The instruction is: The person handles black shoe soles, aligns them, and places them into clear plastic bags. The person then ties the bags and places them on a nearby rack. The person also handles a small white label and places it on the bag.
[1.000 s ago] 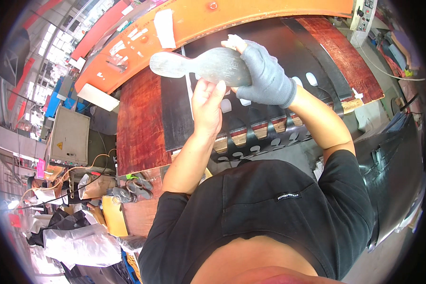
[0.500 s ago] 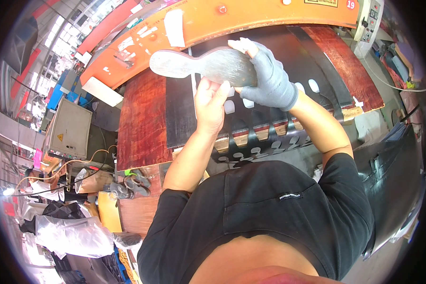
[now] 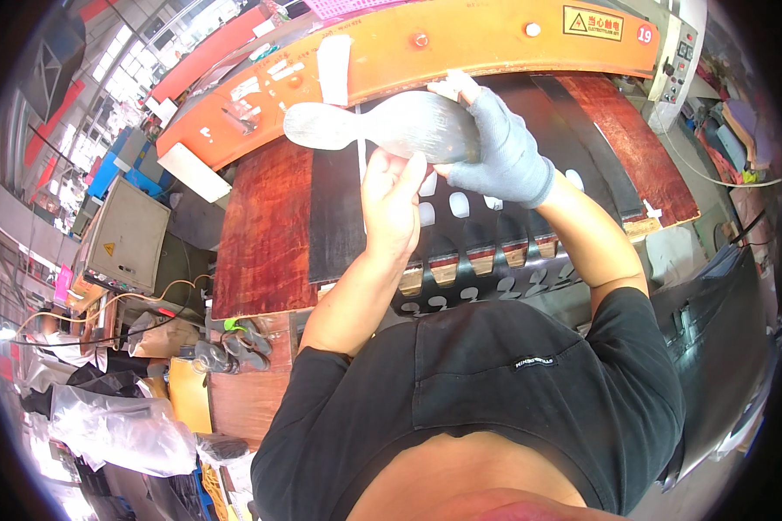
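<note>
A grey, shiny shoe-sole-shaped piece (image 3: 408, 122) is held up in front of me, its narrower end to the left. My left hand (image 3: 393, 195) is bare and pinches it from below near its narrow waist, thumb towards me. Wrapped round the broad right end is my right hand (image 3: 504, 148), in a grey-blue glove that leaves the fingertips bare. Below both hands lies a black sheet (image 3: 339, 226) with rows of sole-shaped and rounded cutouts along its near part. The cut strips droop over the near edge of a reddish wooden board (image 3: 256, 234).
An orange machine beam (image 3: 478, 39) spans the far side, with a control box (image 3: 682, 56) at its right end. A grey metal cabinet (image 3: 126, 234) stands at left, near dark shoes (image 3: 235, 347) and clear plastic sheeting (image 3: 117, 430). Black sheet material (image 3: 712, 347) hangs at right.
The view has shifted slightly, showing more of the orange beam. Both hands keep hold of the sole-shaped piece, which sits a little lower and further right in the picture.
</note>
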A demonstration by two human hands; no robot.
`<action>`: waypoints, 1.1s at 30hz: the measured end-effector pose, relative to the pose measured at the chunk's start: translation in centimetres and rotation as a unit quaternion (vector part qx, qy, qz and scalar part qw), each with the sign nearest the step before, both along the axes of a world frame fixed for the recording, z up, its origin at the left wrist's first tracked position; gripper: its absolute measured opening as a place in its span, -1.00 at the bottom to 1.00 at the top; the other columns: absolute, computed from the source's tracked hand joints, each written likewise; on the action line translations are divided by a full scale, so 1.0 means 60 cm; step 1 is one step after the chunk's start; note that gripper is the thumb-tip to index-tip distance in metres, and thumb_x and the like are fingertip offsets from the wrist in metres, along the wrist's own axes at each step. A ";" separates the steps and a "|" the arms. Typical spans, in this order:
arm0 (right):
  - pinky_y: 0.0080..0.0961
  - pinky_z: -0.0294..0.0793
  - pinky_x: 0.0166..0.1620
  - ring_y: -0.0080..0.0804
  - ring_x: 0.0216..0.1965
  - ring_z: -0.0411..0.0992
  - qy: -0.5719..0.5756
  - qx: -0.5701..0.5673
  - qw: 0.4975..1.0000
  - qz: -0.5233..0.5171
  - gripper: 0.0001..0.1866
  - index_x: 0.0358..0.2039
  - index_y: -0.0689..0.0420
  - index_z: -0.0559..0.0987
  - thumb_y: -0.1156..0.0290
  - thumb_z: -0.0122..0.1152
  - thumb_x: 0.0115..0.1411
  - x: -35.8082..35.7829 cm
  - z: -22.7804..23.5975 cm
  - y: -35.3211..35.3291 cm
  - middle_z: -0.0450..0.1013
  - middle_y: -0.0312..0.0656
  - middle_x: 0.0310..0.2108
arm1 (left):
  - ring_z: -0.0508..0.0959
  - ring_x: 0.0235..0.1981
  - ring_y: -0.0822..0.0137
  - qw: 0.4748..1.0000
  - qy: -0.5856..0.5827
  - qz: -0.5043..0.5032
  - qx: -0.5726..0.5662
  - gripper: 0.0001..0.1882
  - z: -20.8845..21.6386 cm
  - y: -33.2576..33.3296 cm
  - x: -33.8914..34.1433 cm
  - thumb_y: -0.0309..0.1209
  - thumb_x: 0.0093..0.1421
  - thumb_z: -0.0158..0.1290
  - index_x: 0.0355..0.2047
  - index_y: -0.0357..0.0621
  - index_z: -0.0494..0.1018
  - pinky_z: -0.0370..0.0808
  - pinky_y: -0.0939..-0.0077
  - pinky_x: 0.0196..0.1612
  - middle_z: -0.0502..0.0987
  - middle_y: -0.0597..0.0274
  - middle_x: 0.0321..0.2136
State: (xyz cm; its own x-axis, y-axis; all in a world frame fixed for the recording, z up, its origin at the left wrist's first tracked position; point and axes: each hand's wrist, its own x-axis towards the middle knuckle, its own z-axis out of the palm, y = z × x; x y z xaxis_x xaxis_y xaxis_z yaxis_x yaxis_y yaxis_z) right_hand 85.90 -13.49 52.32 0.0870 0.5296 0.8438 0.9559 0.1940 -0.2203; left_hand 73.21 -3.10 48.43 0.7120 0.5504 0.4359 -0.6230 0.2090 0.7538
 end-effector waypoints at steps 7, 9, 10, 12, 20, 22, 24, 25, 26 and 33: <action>-0.37 0.40 -0.02 -0.11 -0.02 0.35 -0.045 -0.023 0.999 -0.008 0.02 0.19 0.14 0.06 0.40 0.43 -0.29 -0.002 0.016 0.006 0.34 -0.07 0.00 | 0.51 -0.20 0.29 0.998 -0.016 0.004 -0.057 -0.76 -0.001 -0.003 -0.003 -0.49 0.20 -0.06 -0.12 -0.22 0.25 0.42 0.41 -0.07 0.44 0.14 -0.19; -0.37 0.40 -0.03 -0.11 -0.03 0.36 -0.054 -0.026 0.998 -0.009 0.01 0.19 0.13 0.06 0.41 0.42 -0.29 -0.004 0.017 0.010 0.35 -0.08 0.00 | 0.51 -0.19 0.28 0.998 -0.022 0.007 -0.062 -0.74 -0.002 -0.002 -0.006 -0.49 0.20 -0.06 -0.10 -0.22 0.25 0.41 0.40 -0.06 0.44 0.14 -0.18; -0.37 0.40 -0.03 -0.11 -0.03 0.36 -0.051 -0.022 0.998 -0.002 0.01 0.19 0.13 0.07 0.41 0.42 -0.29 -0.006 0.018 0.012 0.35 -0.08 0.00 | 0.51 -0.19 0.28 0.998 -0.018 0.009 -0.063 -0.73 -0.002 -0.001 -0.007 -0.49 0.21 -0.06 -0.09 -0.21 0.24 0.41 0.39 -0.06 0.44 0.14 -0.18; -0.37 0.40 -0.02 -0.11 -0.03 0.36 -0.059 -0.009 0.998 0.008 0.01 0.20 0.12 0.07 0.41 0.42 -0.29 -0.010 0.019 0.017 0.35 -0.08 -0.01 | 0.50 -0.19 0.28 0.998 -0.021 0.010 -0.061 -0.71 -0.003 0.000 -0.010 -0.48 0.21 -0.07 -0.06 -0.21 0.24 0.40 0.38 -0.05 0.44 0.14 -0.18; -0.30 0.35 0.02 -0.10 0.01 0.31 -0.069 -0.054 0.996 0.013 -0.11 0.14 0.07 0.20 0.30 0.39 -0.27 -0.019 0.024 0.022 0.30 -0.09 0.02 | 0.50 -0.18 0.28 0.999 0.010 0.024 -0.036 -0.69 -0.018 0.015 -0.015 -0.48 0.20 -0.06 -0.05 -0.24 0.24 0.41 0.40 -0.09 0.46 0.12 -0.20; -0.27 0.32 0.03 -0.09 0.01 0.29 -0.111 -0.068 0.992 0.007 -0.15 0.11 0.04 0.24 0.24 0.37 -0.25 -0.013 0.009 0.029 0.29 -0.09 0.01 | 0.50 -0.20 0.29 0.995 0.083 0.048 -0.008 -0.69 -0.035 0.029 -0.014 -0.49 0.19 -0.05 -0.05 -0.25 0.24 0.42 0.42 -0.13 0.47 0.12 -0.23; -0.26 0.32 0.03 -0.07 0.01 0.29 -0.142 -0.100 0.985 -0.007 -0.15 0.12 0.04 0.24 0.23 0.36 -0.25 -0.006 -0.023 0.042 0.28 -0.08 0.00 | 0.51 -0.29 0.36 0.998 0.057 0.032 0.006 -0.67 -0.063 0.033 -0.001 -0.46 0.16 0.02 -0.08 -0.29 0.28 0.44 0.47 -0.17 0.49 0.14 -0.30; -0.25 0.31 0.04 -0.05 0.01 0.28 -0.109 -0.123 0.986 -0.001 -0.17 0.12 0.05 0.24 0.22 0.35 -0.23 0.001 -0.044 0.053 0.27 -0.07 0.00 | 0.50 -0.32 0.39 0.996 0.072 0.046 0.021 -0.66 -0.079 0.036 0.006 -0.44 0.15 0.05 -0.09 -0.29 0.30 0.43 0.49 -0.18 0.49 0.15 -0.31; -0.27 0.31 0.05 -0.08 0.02 0.28 -0.028 -0.152 0.988 0.016 -0.17 0.12 0.07 0.23 0.22 0.34 -0.22 0.010 -0.071 0.057 0.27 -0.06 0.00 | 0.51 -0.36 0.39 0.993 0.107 0.050 0.021 -0.70 -0.098 0.040 0.011 -0.46 0.13 0.04 -0.14 -0.30 0.33 0.43 0.52 -0.24 0.51 0.16 -0.38; -0.48 0.41 -0.15 -0.38 -0.18 0.33 0.298 -0.227 0.927 0.033 -0.23 0.10 0.33 0.14 0.41 0.31 -0.10 0.131 -0.267 0.142 0.29 -0.10 -0.13 | 0.45 -0.08 0.07 0.928 0.330 0.097 0.144 -0.29 -0.203 0.054 0.005 -0.08 0.06 0.12 0.06 -0.37 0.19 0.35 0.32 -0.01 0.43 -0.14 -0.11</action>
